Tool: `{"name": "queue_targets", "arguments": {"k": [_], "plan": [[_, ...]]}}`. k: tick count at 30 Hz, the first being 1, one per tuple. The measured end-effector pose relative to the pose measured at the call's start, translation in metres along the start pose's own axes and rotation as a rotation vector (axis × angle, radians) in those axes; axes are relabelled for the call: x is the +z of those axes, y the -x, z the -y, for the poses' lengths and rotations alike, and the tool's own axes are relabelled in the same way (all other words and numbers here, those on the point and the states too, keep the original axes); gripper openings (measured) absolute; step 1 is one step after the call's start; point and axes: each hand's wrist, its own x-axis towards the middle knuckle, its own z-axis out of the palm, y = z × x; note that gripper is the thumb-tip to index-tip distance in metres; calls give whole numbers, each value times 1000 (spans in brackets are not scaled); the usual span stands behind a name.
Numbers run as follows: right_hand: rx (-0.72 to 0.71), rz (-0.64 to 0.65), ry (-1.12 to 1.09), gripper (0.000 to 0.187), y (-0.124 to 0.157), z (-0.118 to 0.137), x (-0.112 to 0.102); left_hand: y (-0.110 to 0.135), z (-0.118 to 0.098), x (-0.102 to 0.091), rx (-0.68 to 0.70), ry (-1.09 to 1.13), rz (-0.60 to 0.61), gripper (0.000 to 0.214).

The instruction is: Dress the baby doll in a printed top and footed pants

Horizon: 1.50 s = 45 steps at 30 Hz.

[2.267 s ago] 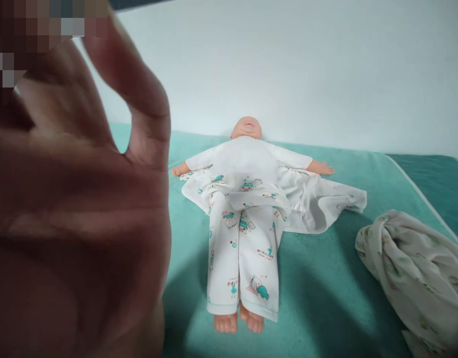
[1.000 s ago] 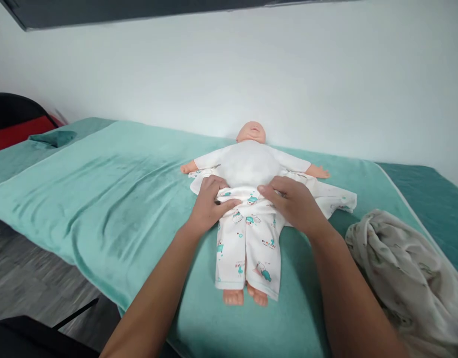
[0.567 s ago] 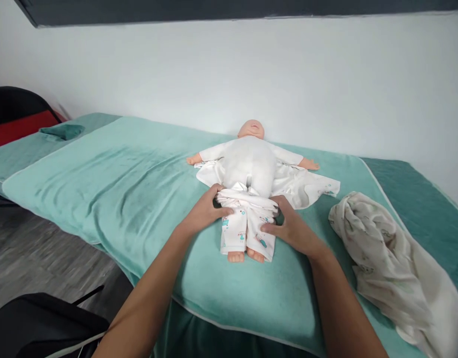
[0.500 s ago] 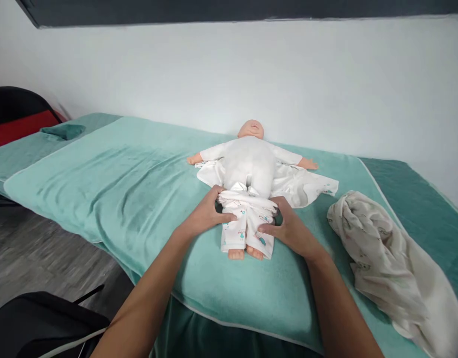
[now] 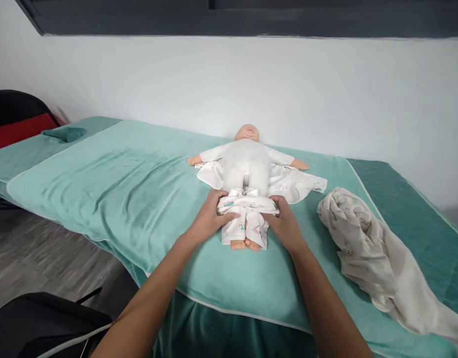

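Observation:
A baby doll (image 5: 246,161) lies on its back on a teal towel (image 5: 113,184), head toward the wall, arms spread. It wears a white body and printed white trousers (image 5: 246,219). The trousers are bunched low on its legs, and the feet show below the hems. My left hand (image 5: 210,216) grips the trousers' waistband on the left side. My right hand (image 5: 283,219) grips the waistband on the right side. An opened printed garment (image 5: 299,181) lies spread under the doll's back.
A crumpled cream cloth (image 5: 363,243) lies to the right on the towel. The towel covers a darker green bed (image 5: 408,209) that runs along a white wall. A black and red chair (image 5: 16,122) is at far left. A dark object (image 5: 38,323) sits at lower left over grey floor.
Both hands took the trousers' waistband at the doll's belly and drew it down the legs toward the feet. The white body is now bare down to the legs.

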Motion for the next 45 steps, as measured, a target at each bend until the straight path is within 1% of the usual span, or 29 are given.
{"name": "queue_targets", "arguments": {"k": [3, 5, 6, 8, 9, 10, 11, 12, 14, 16, 18, 21, 23, 26, 28, 30, 32, 34, 36, 37, 39, 41, 43, 45], "plan": [[-8, 179, -33, 36, 8, 3, -4, 18, -5, -9, 44, 16, 155, 92], [-43, 262, -78, 46, 16, 5, -8, 31, -6, -10, 63, -17, 234, 117], [-64, 297, -95, 56, 20, 5, -10, 36, -7, -8, 70, -53, 252, 125], [-106, 357, -87, 82, 28, 4, -12, 43, -7, -1, 81, -157, 224, 130], [-121, 365, -59, 93, 32, 3, -12, 45, -8, 4, 89, -216, 187, 127], [-130, 352, -21, 100, 35, 2, -11, 46, -8, 8, 103, -272, 144, 122], [-134, 316, 21, 102, 38, 2, -9, 46, -8, 12, 123, -318, 102, 114], [-137, 268, 57, 100, 40, 2, -7, 44, -8, 15, 147, -354, 66, 107], [-144, 183, 95, 84, 43, 4, -2, 41, -8, 16, 185, -395, 33, 99], [-146, 137, 101, 63, 45, 8, 2, 38, -9, 14, 191, -407, 42, 95], [-123, 108, 113, 50, 46, 12, 3, 36, -11, 10, 177, -407, 62, 88], [-42, 84, 155, 46, 46, 19, 2, 36, -19, 2, 130, -374, 81, 75], [11, 91, 177, 45, 45, 24, -1, 36, -27, -5, 53, -317, 110, 67], [67, 126, 198, 43, 44, 34, -5, 33, -40, -15, -90, -207, 168, 51], [107, 163, 192, 41, 45, 44, -8, 31, -45, -21, -152, -115, 204, 50], [174, 219, 138, 37, 45, 54, -12, 30, -48, -24, -195, 9, 235, 53], [262, 306, 27, 32, 47, 62, -15, 29, -51, -28, -252, 146, 277, 56], [348, 430, -130, 32, 48, 68, -18, 29, -56, -33, -303, 268, 348, 56], [402, 545, -275, 36, 47, 71, -21, 28, -63, -42, -309, 373, 468, 54], [408, 577, -319, 38, 45, 73, -23, 27, -66, -49, -296, 407, 532, 53], [361, 584, -336, 43, 39, 77, -27, 21, -75, -65, -260, 419, 636, 50], [253, 571, -293, 43, 27, 86, -33, 11, -86, -85, -214, 363, 710, 48], [114, 595, -201, 41, 12, 103, -42, -3, -99, -106, -133, 282, 796, 45], [-48, 656, -35, 38, -3, 125, -51, -17, -111, -126, -41, 181, 882, 38]]}}
